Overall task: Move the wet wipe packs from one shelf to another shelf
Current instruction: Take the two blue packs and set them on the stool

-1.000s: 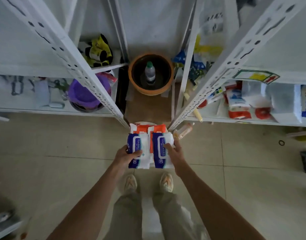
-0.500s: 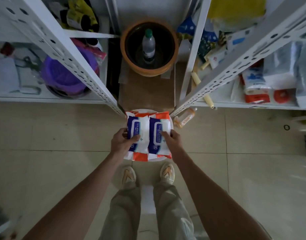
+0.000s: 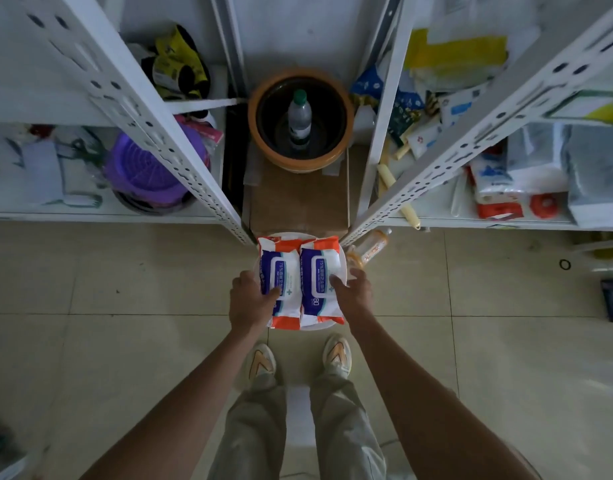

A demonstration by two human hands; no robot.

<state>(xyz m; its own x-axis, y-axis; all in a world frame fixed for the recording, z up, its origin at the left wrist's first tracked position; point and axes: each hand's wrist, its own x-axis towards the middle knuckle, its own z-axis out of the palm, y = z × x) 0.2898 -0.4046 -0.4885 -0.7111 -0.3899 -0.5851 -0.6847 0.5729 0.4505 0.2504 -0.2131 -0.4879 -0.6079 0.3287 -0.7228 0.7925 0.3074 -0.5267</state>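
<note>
Both grips pinch: my left hand [image 3: 251, 301] clamps thumb over the left wet wipe pack [image 3: 279, 280], my right hand [image 3: 353, 292] does likewise on the right wet wipe pack [image 3: 320, 278]. I hold them side by side, touching, so both travel in one trip. They hang over a white round thing, between the shelf posts, with the orange pot [image 3: 299, 121] at twelve o'clock.

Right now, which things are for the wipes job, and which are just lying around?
For the job:
- left wet wipe pack, held by the left hand
- right wet wipe pack, held by the right hand
- white shelves

Just lying about:
- orange pot with a bottle inside
- purple basket
- small orange bottle on the floor
</note>
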